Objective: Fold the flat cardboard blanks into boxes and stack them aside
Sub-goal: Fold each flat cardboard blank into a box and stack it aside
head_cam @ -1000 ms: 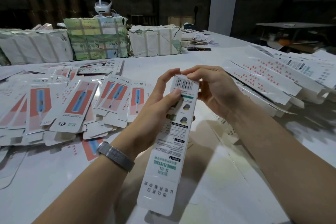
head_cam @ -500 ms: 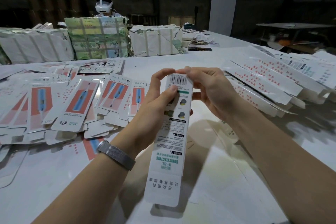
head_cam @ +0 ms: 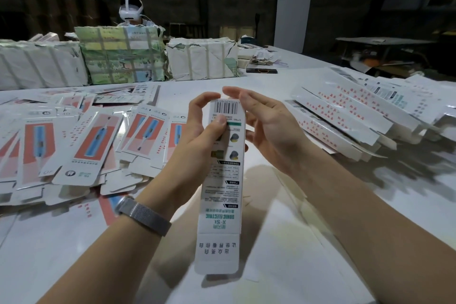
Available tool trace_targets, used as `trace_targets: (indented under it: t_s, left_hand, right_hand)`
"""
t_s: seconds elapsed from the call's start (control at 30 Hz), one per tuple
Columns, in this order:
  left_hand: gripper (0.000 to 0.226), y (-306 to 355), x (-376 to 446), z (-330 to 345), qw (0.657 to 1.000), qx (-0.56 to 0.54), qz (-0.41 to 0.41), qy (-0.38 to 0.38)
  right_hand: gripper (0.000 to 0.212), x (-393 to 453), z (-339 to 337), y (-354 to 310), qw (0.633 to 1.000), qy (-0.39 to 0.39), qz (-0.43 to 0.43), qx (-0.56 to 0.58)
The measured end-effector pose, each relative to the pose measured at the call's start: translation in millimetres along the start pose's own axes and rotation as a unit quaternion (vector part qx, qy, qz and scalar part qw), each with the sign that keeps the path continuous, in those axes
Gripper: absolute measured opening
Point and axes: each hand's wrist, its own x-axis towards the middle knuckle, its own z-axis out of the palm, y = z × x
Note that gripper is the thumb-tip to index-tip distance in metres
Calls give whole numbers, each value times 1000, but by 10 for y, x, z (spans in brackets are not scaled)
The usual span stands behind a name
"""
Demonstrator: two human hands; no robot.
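A long white toothbrush box [head_cam: 222, 195] with a barcode at its far end and an open flap at its near end stands lengthwise in front of me. My left hand [head_cam: 199, 136] grips its upper part, thumb pressed on the printed face, fingers curled behind the top. My right hand [head_cam: 269, 126] sits against the box's right side, its fingers stretched over the far end near the barcode. Flat blanks [head_cam: 81, 145] with red and blue print lie spread on the left. Folded boxes [head_cam: 345, 116] are piled on the right.
The white table [head_cam: 283, 242] carries wrapped bundles [head_cam: 121, 54] along its far edge. A person wearing a headset [head_cam: 130, 11] sits behind them. A dark phone [head_cam: 261, 71] lies beyond the folded pile. A loose blank [head_cam: 106, 207] lies under my left wrist.
The box has swung more upright and closer to straight. My right hand's fingers have lifted and spread over the far end; my left thumb stays on the face.
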Motion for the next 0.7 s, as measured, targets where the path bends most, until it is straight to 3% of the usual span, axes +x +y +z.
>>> trace_targets:
  t_s: [0.4,0.57,0.63,0.7]
  left_hand:
    - [21,-31,29,55,999,-3,-10,43]
    - [25,-29,77,63,992,10,-21,122]
    - [26,-14,88,48,989,-9,-15,145]
    - [33,-4,80,62,986,-62,-15,151]
  right_hand:
    - [20,-14,58,-19,1000,22,2,-5]
    - [23,-11,70,-13,983,75,-36,-165]
    - [28,-27,70,-46,973,41,-38,-225]
    - [47,-70,85,-62,946,-24,-19,-322]
